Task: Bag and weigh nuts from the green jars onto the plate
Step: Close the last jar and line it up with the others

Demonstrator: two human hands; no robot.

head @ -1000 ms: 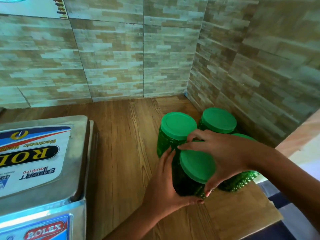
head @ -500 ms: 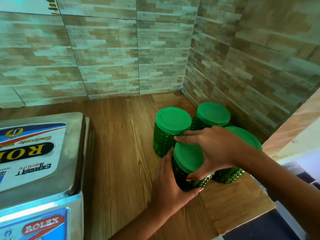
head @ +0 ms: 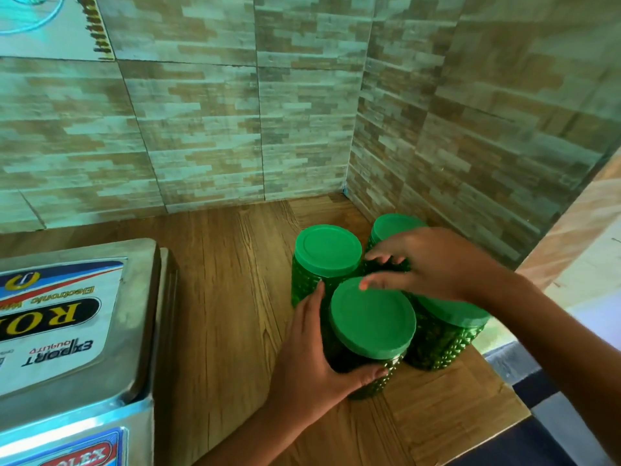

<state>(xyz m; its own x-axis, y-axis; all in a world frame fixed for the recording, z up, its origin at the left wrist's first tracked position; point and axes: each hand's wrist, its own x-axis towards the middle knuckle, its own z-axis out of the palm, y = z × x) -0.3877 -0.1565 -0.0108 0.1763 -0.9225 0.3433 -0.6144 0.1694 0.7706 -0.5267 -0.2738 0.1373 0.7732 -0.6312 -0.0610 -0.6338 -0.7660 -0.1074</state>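
Several green studded jars with green lids stand clustered in the right corner of the wooden counter (head: 228, 297). My left hand (head: 312, 361) wraps the left side of the nearest jar (head: 371, 322). My right hand (head: 433, 264) hovers above the cluster with fingers spread, fingertips at the far edge of the nearest jar's lid, holding nothing. Behind stand a back-left jar (head: 327, 248) and a back-right jar (head: 391, 225); a right jar (head: 447, 338) is partly covered by my right wrist. No plate, bag or nuts are visible.
A steel electronic weighing scale (head: 77, 317) with a printed label fills the lower left. Tiled walls (head: 302, 129) close the counter at the back and right. The counter's front edge (head: 487, 438) runs just right of the jars.
My right hand has lifted off the nearest jar's lid and shifted back over the rear jars. The left hand keeps its hold on the jar's side. The camera moved closer.
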